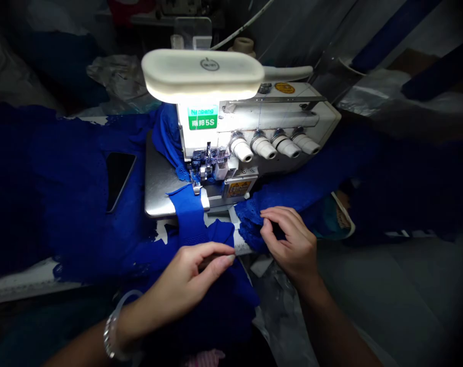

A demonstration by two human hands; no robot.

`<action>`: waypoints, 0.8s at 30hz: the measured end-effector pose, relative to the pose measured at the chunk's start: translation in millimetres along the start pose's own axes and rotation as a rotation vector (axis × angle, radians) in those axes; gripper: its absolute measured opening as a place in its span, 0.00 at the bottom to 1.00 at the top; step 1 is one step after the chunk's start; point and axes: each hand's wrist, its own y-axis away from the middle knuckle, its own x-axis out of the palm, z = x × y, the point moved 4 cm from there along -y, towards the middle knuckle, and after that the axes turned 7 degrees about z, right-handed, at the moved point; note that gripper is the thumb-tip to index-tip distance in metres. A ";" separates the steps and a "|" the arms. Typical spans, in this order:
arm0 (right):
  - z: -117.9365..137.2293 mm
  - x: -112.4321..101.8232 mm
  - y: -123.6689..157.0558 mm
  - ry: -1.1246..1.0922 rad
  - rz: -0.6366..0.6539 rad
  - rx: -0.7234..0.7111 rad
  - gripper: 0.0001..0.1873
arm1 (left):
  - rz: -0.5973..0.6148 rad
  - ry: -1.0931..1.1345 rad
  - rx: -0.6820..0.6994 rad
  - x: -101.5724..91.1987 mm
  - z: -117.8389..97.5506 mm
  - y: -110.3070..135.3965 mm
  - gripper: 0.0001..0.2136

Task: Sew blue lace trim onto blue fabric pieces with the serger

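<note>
- Two bare hands work close together just in front of the sewing machine; a beaded bracelet (109,336) circles the left wrist.
- Left hand (189,275): its fingers (216,252) come together at the end of a pale strip (242,247), over blue cloth (220,234). The light is poor, so I cannot tell whether they pinch the strip or only touch it.
- Right hand (290,244): its fingers (267,219) are bent and grasp the edge of blue lace (249,227), just beside the pale strip.
- Below the hands lie a clear plastic sheet (281,326) and a bit of pink cloth (203,359).
- A blue band (187,216) runs up across the steel bed (158,178) to the presser foot (196,186) of the overlock machine (250,137).
- A black phone (119,181) lies on the blue fabric (71,193), left of the machine, which spreads over the desk (25,285).
- Four white tension dials (273,145) line the machine's front, under a white lamp (201,74). A thread cone (242,45) stands behind.
</note>
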 end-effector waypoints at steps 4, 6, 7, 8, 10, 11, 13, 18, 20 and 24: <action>39.2 -13.8 7.8 -0.033 0.084 -0.070 0.10 | 0.290 0.752 -0.322 37.0 16.0 -32.3 0.28; 66.9 -13.5 21.3 -0.166 0.228 -0.148 0.10 | 0.372 0.874 -0.355 47.4 6.8 -45.2 0.23; 80.4 -11.4 30.5 -0.320 0.309 -0.207 0.10 | 0.404 0.884 -0.343 49.0 -1.0 -49.5 0.18; 92.0 -8.4 41.0 -0.498 0.386 -0.269 0.10 | 0.431 0.879 -0.320 48.1 -10.0 -51.9 0.13; 103.0 8.4 64.6 -0.819 0.684 -0.224 0.09 | 0.418 0.813 -0.234 35.6 -29.3 -51.7 0.07; 102.6 19.8 77.5 -0.935 0.853 -0.123 0.08 | 0.364 0.730 -0.170 23.6 -38.6 -49.4 0.07; 94.0 42.6 102.8 -1.029 1.153 0.146 0.10 | 0.176 0.458 -0.020 -9.3 -55.5 -40.2 0.09; 82.6 54.6 110.4 -0.950 1.306 0.187 0.10 | -0.402 -0.014 0.152 -80.3 -70.8 5.3 0.13; 81.6 43.5 85.9 -0.927 1.077 0.209 0.05 | -0.411 0.129 0.068 -77.5 -57.4 19.5 0.13; 79.7 25.2 37.2 -0.908 0.506 0.417 0.26 | -0.099 0.489 -0.187 -31.7 -25.2 30.6 0.14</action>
